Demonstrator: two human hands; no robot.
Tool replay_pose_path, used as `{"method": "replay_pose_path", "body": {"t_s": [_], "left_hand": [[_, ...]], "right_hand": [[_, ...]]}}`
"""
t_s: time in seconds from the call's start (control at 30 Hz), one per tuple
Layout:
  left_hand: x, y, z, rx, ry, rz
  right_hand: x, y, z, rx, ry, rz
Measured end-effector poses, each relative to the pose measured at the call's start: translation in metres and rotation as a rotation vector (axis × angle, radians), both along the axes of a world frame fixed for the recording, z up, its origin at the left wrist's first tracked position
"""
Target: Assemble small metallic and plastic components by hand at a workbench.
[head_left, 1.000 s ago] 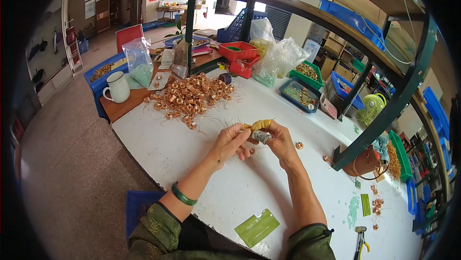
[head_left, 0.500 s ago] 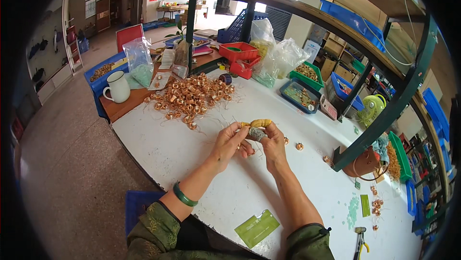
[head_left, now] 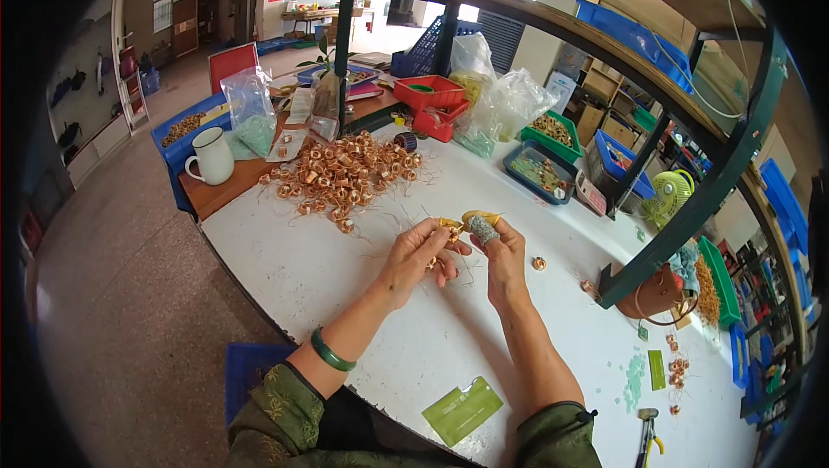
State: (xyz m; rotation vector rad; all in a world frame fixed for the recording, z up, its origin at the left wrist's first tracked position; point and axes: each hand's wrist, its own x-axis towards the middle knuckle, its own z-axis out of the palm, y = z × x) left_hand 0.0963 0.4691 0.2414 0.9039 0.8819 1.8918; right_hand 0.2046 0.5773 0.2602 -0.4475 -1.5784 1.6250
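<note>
In front of me, my left hand [head_left: 416, 254] pinches a small copper wire coil [head_left: 454, 234] between thumb and yellow-wrapped index finger. Another copper coil [head_left: 431, 263] shows lower down among its curled fingers. Thin wire ends stick out around them. My right hand [head_left: 506, 262] is just to the right, its yellow-covered index finger and grey-wrapped thumb closed together near the held coil. Whatever lies between those right fingertips is too small to make out. A large heap of copper coils [head_left: 341, 176] lies beyond my hands on the white table [head_left: 285, 269].
A white mug [head_left: 212, 157] stands at the left edge. Dark shelf posts [head_left: 691, 183] rise from the table. A single coil [head_left: 539, 263] lies right of my hands. Green packet [head_left: 463, 410], pliers [head_left: 653, 446], and a brown bag [head_left: 654, 295] are nearer and right.
My right hand has shifted a little to the right, its fingertips parting from the left ones. The coil in my left fingertips now shows. One loose coil is now hidden behind my right hand.
</note>
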Motion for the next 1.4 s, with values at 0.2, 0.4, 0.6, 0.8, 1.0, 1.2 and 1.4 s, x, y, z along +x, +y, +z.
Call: {"method": "replay_pose_path", "body": {"t_s": [0.2, 0.4, 0.6, 0.8, 1.0, 1.2, 1.4], "left_hand": [[-0.001, -0.001, 0.002, -0.064, 0.017, 0.005], [-0.009, -0.002, -0.001, -0.15, 0.159, -0.089], [-0.009, -0.003, 0.0, -0.145, 0.195, -0.155], [-0.015, -0.007, 0.003, -0.152, 0.137, -0.192], [-0.016, -0.007, 0.004, -0.158, 0.132, -0.227], [-0.01, -0.006, 0.007, -0.116, 0.072, -0.217], [-0.009, -0.008, 0.011, -0.119, 0.048, -0.2]], "right_hand": [[0.003, -0.006, 0.009, 0.128, -0.048, -0.006], [0.011, 0.001, 0.021, 0.143, -0.161, 0.068], [0.018, 0.01, 0.025, 0.15, -0.217, 0.137], [0.022, 0.018, 0.026, 0.163, -0.167, 0.164], [0.022, 0.021, 0.026, 0.089, -0.178, 0.246], [0.02, 0.021, 0.025, 0.07, -0.156, 0.197], [0.019, 0.019, 0.025, 0.04, -0.128, 0.188]]}}
